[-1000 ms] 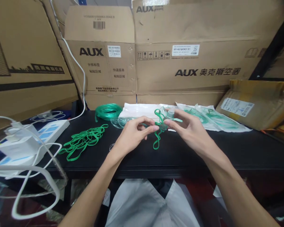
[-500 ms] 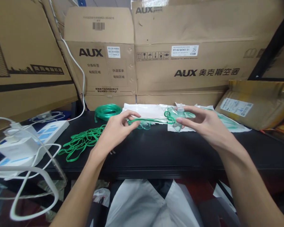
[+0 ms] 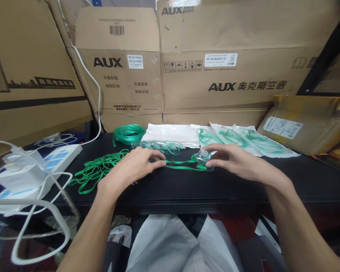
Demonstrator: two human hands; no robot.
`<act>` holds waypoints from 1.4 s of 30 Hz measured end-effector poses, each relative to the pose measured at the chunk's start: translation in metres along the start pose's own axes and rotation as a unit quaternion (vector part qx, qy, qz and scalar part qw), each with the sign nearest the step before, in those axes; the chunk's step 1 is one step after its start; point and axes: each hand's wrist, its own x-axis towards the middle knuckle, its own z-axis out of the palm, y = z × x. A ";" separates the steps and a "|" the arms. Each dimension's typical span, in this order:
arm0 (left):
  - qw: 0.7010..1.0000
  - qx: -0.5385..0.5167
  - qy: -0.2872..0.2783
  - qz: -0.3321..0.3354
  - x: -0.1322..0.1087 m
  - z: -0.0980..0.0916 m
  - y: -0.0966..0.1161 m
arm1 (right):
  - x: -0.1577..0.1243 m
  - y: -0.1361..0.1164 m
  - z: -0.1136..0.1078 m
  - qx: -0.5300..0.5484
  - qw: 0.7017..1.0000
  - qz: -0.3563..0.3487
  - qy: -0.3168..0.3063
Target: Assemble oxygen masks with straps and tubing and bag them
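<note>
1. Green strap (image 3: 183, 167) runs in two strands between the hands, over the middle of the black table (image 3: 215, 190); its far left end disappears behind the fingertips.
2. The left hand (image 3: 136, 162) is nearly closed, thumb and forefinger pinching the strap's left end; its other fingers are mostly hidden from this angle.
3. The right hand (image 3: 238, 160) is partly open, thumb and fingers curved around the edge of a small clear mask (image 3: 202, 156). Fingers cover part of the mask, and being see-through it is hard to trace. Whether it touches the table, I cannot tell.
4. Behind the left hand lies a row of clear masks (image 3: 162, 146), overlapping so much that their number is hard to make out. Their left end blurs into the dark surface.
5. Left of that hand sits a tangle of green straps (image 3: 98, 170), partly covered by the forearm. Something small and shiny (image 3: 135, 183) near the wrist is too tiny to identify.
6. Farther back are a coil of green tube (image 3: 129, 134), a white packet (image 3: 171, 133) and clear-fronted packets (image 3: 268, 145) with green contents, blurred by the film.
7. A brown parcel (image 3: 306, 121) at right has lettering too small to read.
</note>
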 end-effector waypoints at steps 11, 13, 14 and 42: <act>0.991 -0.073 0.051 0.104 0.007 0.026 0.032 | 0.001 -0.014 0.010 0.041 0.996 -0.081 0.026; 0.987 -0.090 0.033 0.128 0.007 0.029 0.037 | -0.002 -0.019 0.009 0.053 0.993 -0.100 0.029; 0.986 -0.096 0.026 0.137 0.007 0.029 0.039 | -0.003 -0.022 0.008 0.056 0.992 -0.105 0.032; 0.873 -0.477 0.101 -0.019 0.010 -0.001 0.010 | -0.004 0.003 -0.009 0.071 0.991 -0.059 0.092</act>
